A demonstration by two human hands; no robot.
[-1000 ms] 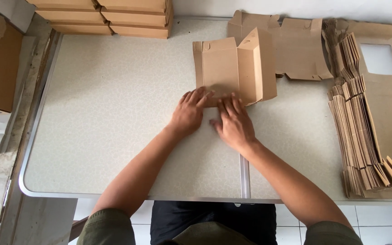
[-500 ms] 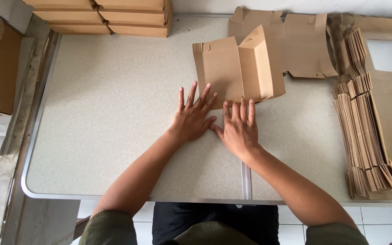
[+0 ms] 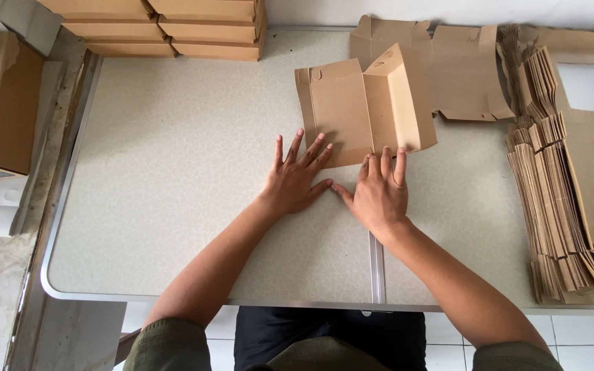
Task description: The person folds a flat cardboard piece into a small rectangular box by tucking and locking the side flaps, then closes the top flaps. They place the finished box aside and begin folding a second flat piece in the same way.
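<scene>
Here, in the head view, the cardboard box blank (image 3: 362,110) was plain brown and half-folded: a flat panel with small tabs lay on the left, while a flap on the right stood up at a slant. It sat on the speckled table (image 3: 173,165), just beyond both hands. The left hand (image 3: 295,180) lay flat with fingers spread, its tips on the blank's near edge. The right hand (image 3: 378,194) lay flat too, fingertips touching that edge, gripping nothing.

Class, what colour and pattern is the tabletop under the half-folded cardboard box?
The tabletop is pale beige-grey with a fine speckled pattern, seen clearly in the head view.
</scene>
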